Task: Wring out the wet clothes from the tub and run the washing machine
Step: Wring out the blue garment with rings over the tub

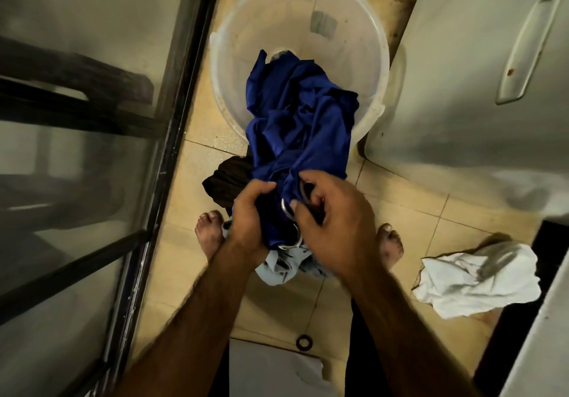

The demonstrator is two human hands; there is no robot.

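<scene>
Blue garment (295,125) gripped by both hands, over white tub (234,57)

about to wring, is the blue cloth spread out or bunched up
Bunched up: the blue cloth is crumpled in folds, left hand and right hand gripping its near end.
</scene>
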